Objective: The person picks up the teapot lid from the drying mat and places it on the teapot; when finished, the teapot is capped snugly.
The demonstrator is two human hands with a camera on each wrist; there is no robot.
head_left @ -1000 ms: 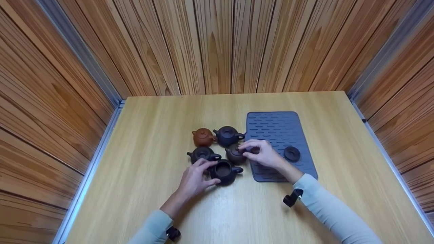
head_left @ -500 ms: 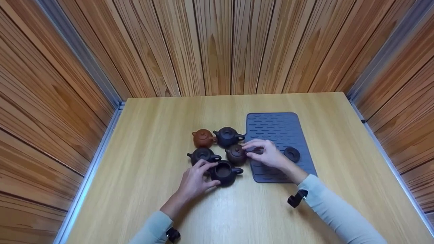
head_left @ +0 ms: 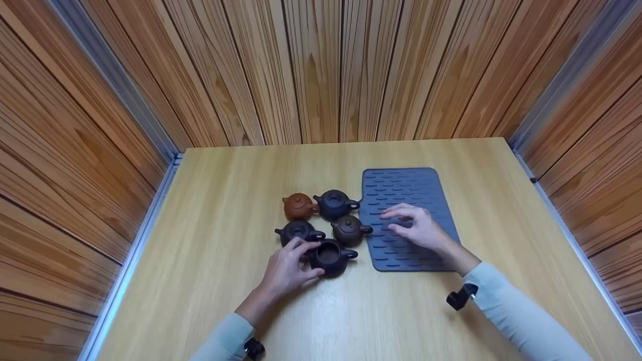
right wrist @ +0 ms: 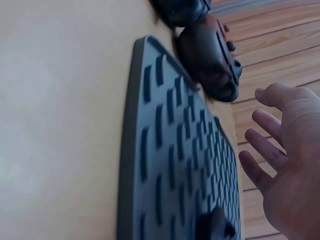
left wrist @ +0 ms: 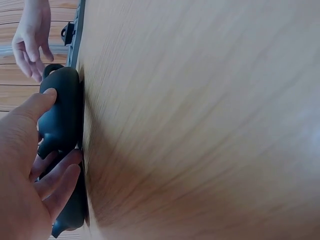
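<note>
My left hand (head_left: 286, 265) grips a lidless black teapot (head_left: 341, 266) at its spout side. In the left wrist view the thumb presses that teapot (left wrist: 62, 112), with the fingers around the spout. My right hand (head_left: 416, 226) hovers over the grey mat (head_left: 401, 185), fingers loosely bent and holding nothing. A brown lidded teapot (head_left: 349, 235) stands just left of it, its handle over the mat's edge. In the right wrist view a dark knobbed lid (right wrist: 215, 227) lies on the mat; the right hand hides it in the head view.
Behind stand a reddish-brown teapot (head_left: 298, 206) and a black lidded teapot (head_left: 333, 208). Another dark teapot (head_left: 296, 230) is close beside the left fingers. The pots stand close together on the wooden table (head_left: 225, 200). Wood-panel walls (head_left: 321, 70) enclose it.
My right hand has let go of the brown teapot's lid, which sits on the pot, and has moved right over the mat. The left hand keeps its place on the lidless teapot.
</note>
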